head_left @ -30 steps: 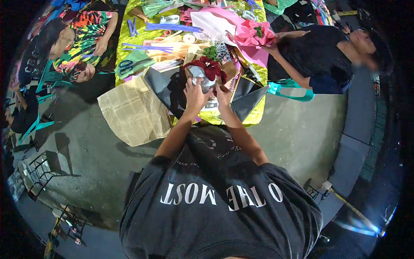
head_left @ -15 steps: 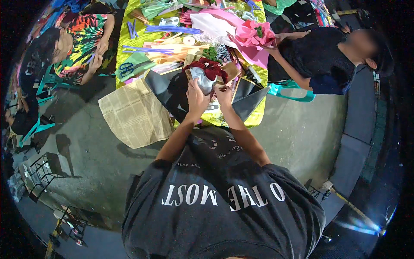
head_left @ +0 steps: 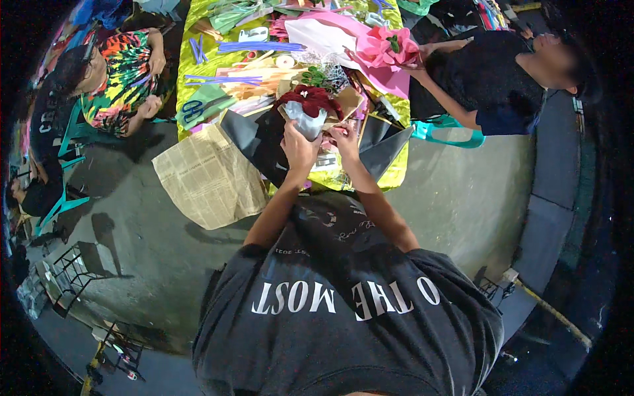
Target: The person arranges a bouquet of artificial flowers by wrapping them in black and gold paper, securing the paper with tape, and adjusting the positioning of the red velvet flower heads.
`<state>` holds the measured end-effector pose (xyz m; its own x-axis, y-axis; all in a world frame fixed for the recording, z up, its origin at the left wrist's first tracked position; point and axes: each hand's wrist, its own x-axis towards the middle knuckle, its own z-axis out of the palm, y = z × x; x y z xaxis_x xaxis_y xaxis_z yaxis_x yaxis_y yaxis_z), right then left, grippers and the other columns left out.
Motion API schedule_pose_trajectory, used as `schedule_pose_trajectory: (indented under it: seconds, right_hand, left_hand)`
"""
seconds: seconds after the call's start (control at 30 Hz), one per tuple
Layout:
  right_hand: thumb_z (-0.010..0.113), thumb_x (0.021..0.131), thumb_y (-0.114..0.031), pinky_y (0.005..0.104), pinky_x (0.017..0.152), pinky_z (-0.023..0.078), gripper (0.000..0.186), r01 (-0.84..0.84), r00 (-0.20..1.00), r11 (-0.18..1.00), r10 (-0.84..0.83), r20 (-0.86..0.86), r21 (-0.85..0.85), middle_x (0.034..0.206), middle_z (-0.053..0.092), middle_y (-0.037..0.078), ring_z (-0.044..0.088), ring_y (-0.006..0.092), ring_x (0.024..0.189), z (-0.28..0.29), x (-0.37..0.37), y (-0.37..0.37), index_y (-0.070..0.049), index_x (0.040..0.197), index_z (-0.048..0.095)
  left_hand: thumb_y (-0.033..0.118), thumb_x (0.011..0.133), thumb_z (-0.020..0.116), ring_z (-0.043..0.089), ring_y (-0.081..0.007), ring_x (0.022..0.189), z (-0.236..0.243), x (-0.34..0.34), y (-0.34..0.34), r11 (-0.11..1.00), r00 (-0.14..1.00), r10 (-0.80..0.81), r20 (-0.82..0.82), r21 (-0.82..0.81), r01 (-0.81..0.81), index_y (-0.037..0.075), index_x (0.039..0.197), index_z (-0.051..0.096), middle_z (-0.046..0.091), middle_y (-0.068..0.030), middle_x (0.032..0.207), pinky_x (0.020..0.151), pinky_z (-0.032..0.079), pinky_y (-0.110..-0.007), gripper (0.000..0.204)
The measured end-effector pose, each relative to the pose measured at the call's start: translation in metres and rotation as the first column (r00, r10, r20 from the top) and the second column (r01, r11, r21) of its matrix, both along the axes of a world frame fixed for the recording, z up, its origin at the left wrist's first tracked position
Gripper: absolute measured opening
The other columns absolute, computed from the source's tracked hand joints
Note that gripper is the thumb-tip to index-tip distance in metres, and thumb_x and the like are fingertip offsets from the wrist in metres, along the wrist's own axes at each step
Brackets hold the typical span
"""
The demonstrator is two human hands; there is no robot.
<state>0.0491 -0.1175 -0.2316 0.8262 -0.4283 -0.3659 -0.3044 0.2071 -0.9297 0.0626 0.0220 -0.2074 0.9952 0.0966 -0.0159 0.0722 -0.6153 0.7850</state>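
Observation:
A dark red flower [head_left: 312,100] with a pale centre stands in a greyish-white wrap [head_left: 306,121] above the table's near end. My left hand [head_left: 299,148] is closed round the lower part of that wrap. Just right of it, my right hand [head_left: 345,138] has its fingers pinched together below a piece of brown paper [head_left: 351,102]. What sits between those fingertips is too small to make out. Black wrapping sheets [head_left: 389,146] lie on both sides of my hands. A tan sheet with newspaper-style print [head_left: 210,175] hangs over the near left edge.
Purple strips [head_left: 261,47], a tape roll [head_left: 285,61] and blue-handled scissors [head_left: 192,111] lie on the yellow-covered table [head_left: 393,173]. At the right, a person holds a big pink flower [head_left: 388,47] by a teal chair [head_left: 449,132]. Another person [head_left: 122,82] sits at the left.
The red flower has tipped, its petals now bunched and facing away more. My right hand has drawn its fingers up into a pinch. The left person's hands have moved apart.

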Motion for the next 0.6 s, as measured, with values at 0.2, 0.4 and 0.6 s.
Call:
schedule_pose_trajectory:
  seconds: [0.2, 0.4, 0.6]
  right_hand:
    - [0.07, 0.078, 0.0, 0.0321, 0.062, 0.055, 0.031, 0.127, 0.992, 0.974, -0.128, -0.006, 0.185, 0.086, 0.063, 0.009, 0.066, 0.0208, 0.073, 0.01, 0.008, -0.008, -0.003, 0.104, 0.055]
    - [0.076, 0.072, -0.005, 0.0378, 0.073, 0.054, 0.044, 0.173, 0.985, 0.966, -0.169, -0.037, 0.191, 0.093, 0.062, 0.011, 0.065, 0.0253, 0.085, 0.005, 0.018, -0.02, -0.003, 0.109, 0.053]
    - [0.079, 0.071, -0.012, 0.0435, 0.094, 0.047, 0.047, -0.008, 0.984, 0.301, 0.173, 0.046, -0.954, 0.115, 0.058, 0.018, 0.055, 0.0347, 0.111, 0.041, 0.026, -0.015, -0.003, 0.112, 0.058]
  left_hand:
    - [0.034, 0.069, 0.081, 0.051, -0.0344, 0.117, -0.003, 0.001, 0.005, 1.0, 1.0, -0.011, -0.012, 0.002, 0.011, 0.004, 0.129, 0.038, 0.052, -0.016, 0.122, 0.092, 0.041, -0.05, 0.08]
    - [0.035, 0.07, 0.08, 0.051, -0.0366, 0.115, -0.005, 0.0, 0.007, 0.997, 0.996, -0.07, 0.055, -0.026, 0.072, 0.004, 0.128, 0.038, 0.052, -0.0165, 0.118, 0.09, 0.042, -0.051, 0.078]
    - [0.031, 0.07, 0.08, 0.05, -0.0372, 0.114, -0.009, -0.002, 0.015, 0.997, 0.996, -0.067, 0.064, -0.029, 0.068, 0.004, 0.127, 0.038, 0.051, -0.0166, 0.118, 0.089, 0.043, -0.051, 0.076]
